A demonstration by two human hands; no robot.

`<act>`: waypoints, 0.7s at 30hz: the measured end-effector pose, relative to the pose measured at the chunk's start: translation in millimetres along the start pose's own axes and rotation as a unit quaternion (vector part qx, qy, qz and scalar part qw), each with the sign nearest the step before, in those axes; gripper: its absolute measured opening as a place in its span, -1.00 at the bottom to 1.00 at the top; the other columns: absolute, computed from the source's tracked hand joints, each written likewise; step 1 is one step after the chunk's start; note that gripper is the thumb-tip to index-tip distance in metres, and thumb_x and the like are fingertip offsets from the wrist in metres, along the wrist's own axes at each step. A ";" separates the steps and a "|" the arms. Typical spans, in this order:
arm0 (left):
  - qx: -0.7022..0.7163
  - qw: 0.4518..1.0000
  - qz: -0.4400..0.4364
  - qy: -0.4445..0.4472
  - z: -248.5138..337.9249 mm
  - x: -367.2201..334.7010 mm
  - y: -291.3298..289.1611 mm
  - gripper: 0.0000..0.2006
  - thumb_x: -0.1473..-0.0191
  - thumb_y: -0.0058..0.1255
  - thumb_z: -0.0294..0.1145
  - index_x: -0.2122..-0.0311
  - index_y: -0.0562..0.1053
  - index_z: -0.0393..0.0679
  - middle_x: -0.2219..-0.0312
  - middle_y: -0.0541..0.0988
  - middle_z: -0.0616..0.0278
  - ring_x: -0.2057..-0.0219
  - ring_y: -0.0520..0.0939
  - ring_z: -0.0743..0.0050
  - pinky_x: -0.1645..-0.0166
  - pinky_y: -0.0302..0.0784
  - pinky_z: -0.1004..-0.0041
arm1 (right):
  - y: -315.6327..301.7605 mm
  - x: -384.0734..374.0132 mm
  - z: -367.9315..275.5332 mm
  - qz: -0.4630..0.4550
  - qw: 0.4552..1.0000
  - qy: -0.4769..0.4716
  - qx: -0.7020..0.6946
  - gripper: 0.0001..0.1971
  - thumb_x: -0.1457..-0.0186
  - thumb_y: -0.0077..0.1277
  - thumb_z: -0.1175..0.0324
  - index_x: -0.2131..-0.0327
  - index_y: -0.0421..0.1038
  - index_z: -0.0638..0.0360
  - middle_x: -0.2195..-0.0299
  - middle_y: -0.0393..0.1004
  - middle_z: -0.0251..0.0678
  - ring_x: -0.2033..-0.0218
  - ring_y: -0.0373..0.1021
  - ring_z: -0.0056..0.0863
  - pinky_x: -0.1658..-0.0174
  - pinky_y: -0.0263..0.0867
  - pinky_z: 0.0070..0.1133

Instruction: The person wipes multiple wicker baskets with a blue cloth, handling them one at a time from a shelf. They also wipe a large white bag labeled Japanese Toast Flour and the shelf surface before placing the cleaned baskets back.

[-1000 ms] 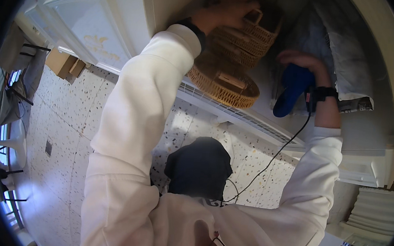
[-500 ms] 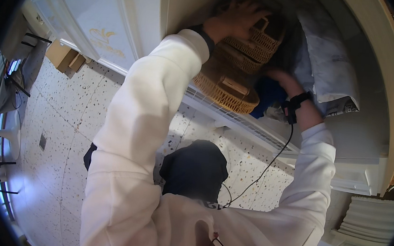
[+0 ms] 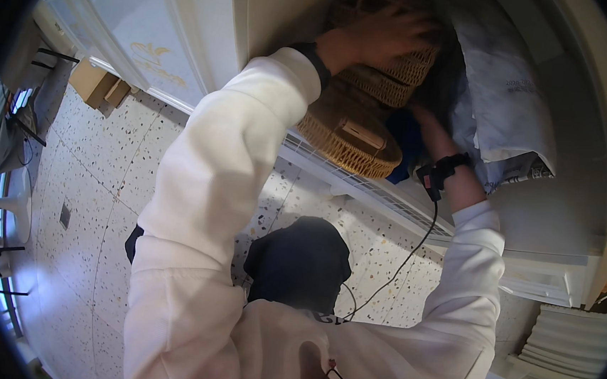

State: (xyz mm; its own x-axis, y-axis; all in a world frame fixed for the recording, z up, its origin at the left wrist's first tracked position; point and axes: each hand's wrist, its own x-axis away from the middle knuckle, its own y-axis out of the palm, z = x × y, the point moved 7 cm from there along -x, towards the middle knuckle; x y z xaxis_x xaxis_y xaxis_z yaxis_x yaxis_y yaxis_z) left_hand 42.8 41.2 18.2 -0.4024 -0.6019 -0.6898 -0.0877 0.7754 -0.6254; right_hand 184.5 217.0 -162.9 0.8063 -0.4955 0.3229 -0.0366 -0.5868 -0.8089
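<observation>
The left hand (image 3: 383,40) is lying across the far basket (image 3: 409,68), fingers loosely spread. The right hand (image 3: 428,124) is reaching in beside the blue item (image 3: 405,144), between the near basket (image 3: 360,150) and the white bag (image 3: 507,98); shadow is hiding its fingers, so I cannot tell whether it is gripping. Compared with a second ago, the blue item is sitting farther left, just beside the near basket. Dark print is showing on the white bag, gold lettering on the left door (image 3: 128,19).

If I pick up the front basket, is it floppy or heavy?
The front basket looks fairly stiff: its woven side holds a smooth curve. Its wicker suggests it's probably light. The handle should make gripping easier.
</observation>
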 end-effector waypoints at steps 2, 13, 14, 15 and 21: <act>0.012 0.995 -0.008 0.095 25.9 -4.6 1.0 -0.47 0.19 0.20 -0.19 0.01 0.44 0.08 -0.02 0.38 0.27 -0.18 0.24 0.28 -0.31 -0.10 -0.08 | 3.0 -5.3 -7.2 0.007 1.000 -0.007 0.008 -0.55 -0.18 -0.14 0.19 -0.12 0.28 0.12 -0.16 0.24 -0.21 -0.17 0.17 -0.33 -0.19 0.08 -0.46; -0.052 0.959 -0.183 0.211 87.7 9.0 66.5 -0.74 0.11 0.04 -0.17 0.30 0.56 -0.01 0.11 0.51 0.22 -0.11 0.35 0.28 -0.37 -0.23 0.09 | 2.0 -3.6 -9.2 0.085 0.993 -0.010 0.077 -0.54 -0.17 -0.13 0.20 -0.12 0.28 0.13 -0.16 0.25 -0.19 -0.16 0.18 -0.31 -0.19 0.09 -0.45; -0.081 0.961 -0.175 0.199 92.5 7.0 69.2 -0.75 0.10 0.03 -0.17 0.30 0.56 0.00 0.12 0.51 0.22 -0.10 0.35 0.27 -0.37 -0.23 0.09 | -0.9 -2.8 -7.7 0.093 0.992 -0.007 0.084 -0.54 -0.17 -0.13 0.20 -0.12 0.27 0.13 -0.15 0.25 -0.19 -0.16 0.18 -0.31 -0.19 0.09 -0.45; -0.112 0.961 -0.169 0.187 94.2 5.3 70.0 -0.75 0.09 0.02 -0.18 0.30 0.56 0.00 0.13 0.52 0.22 -0.10 0.35 0.27 -0.37 -0.24 0.09 | -3.9 -3.2 -8.9 0.101 0.991 -0.006 0.090 -0.54 -0.17 -0.13 0.20 -0.12 0.27 0.13 -0.15 0.25 -0.18 -0.16 0.18 -0.31 -0.19 0.09 -0.45; -0.148 0.973 -0.114 0.139 94.6 -6.1 91.7 -0.73 0.06 0.01 -0.22 0.20 0.55 0.06 0.07 0.49 0.32 -0.16 0.27 0.30 -0.39 -0.25 0.11 | -1.7 -1.4 -21.9 0.149 0.978 0.001 0.144 -0.54 -0.17 -0.13 0.20 -0.12 0.27 0.14 -0.15 0.25 -0.17 -0.15 0.19 -0.30 -0.18 0.10 -0.44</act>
State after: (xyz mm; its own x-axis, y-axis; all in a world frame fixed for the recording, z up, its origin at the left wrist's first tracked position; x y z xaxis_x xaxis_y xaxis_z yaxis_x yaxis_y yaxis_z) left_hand 123.4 97.9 -69.4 -0.5686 -0.7216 -0.3949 -0.4456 0.6737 -0.5895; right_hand 170.6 204.6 -151.2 0.7836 -0.6191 0.0524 -0.1017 -0.2111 -0.9722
